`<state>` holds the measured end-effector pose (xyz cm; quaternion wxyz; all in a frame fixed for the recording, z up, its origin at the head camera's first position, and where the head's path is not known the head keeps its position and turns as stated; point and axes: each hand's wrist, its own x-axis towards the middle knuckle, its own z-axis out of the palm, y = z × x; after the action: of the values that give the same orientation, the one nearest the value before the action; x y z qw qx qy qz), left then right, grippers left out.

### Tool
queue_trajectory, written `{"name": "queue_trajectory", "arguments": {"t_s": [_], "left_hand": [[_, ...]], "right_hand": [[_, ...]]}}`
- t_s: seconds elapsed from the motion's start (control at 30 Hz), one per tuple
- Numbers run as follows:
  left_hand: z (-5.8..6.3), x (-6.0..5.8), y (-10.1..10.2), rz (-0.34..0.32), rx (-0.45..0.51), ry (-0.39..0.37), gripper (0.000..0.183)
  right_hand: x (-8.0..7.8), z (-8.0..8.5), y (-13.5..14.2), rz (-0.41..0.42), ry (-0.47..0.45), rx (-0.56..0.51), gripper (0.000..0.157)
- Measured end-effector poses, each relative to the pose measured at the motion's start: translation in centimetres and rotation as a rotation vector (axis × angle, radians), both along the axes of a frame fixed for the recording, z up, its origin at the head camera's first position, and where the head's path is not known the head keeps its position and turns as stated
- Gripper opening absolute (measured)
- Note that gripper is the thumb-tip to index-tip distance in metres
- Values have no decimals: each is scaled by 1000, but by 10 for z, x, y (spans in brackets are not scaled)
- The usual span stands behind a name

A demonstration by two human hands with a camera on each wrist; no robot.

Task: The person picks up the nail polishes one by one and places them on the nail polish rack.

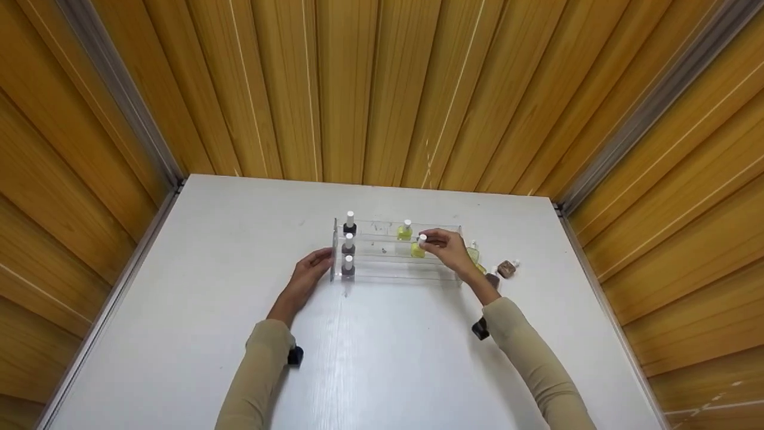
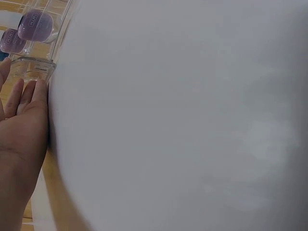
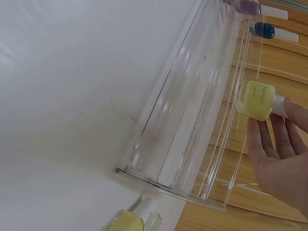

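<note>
A clear acrylic rack with stepped shelves stands on the white table. My right hand pinches the white cap of a yellow nail polish bottle, held upright at the middle shelf; whether its base touches the shelf I cannot tell. Behind it, another yellow bottle stands on the back shelf. Along the rack's left end is a column of bottles: a dark blue one at the back, then two purple ones. My left hand rests against the rack's left end panel, fingers nearly straight and holding nothing.
Just right of the rack, partly behind the right arm, lie more polish bottles: pale yellow ones, a dark one and a brown glittery one. Wood-patterned walls enclose the white table at the back and sides.
</note>
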<state>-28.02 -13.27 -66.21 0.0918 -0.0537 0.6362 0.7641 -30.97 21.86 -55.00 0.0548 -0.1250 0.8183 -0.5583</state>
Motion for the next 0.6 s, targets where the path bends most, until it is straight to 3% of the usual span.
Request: {"name": "queue_trajectory", "arguments": {"t_s": [0.2, 0.6], "left_hand": [[0, 0, 0, 17, 12, 1, 46], [-1, 1, 0, 0, 46, 25, 46]], "right_hand": [[9, 7, -16, 31, 47, -8, 31], [5, -6, -28, 81, 43, 8, 29]]}}
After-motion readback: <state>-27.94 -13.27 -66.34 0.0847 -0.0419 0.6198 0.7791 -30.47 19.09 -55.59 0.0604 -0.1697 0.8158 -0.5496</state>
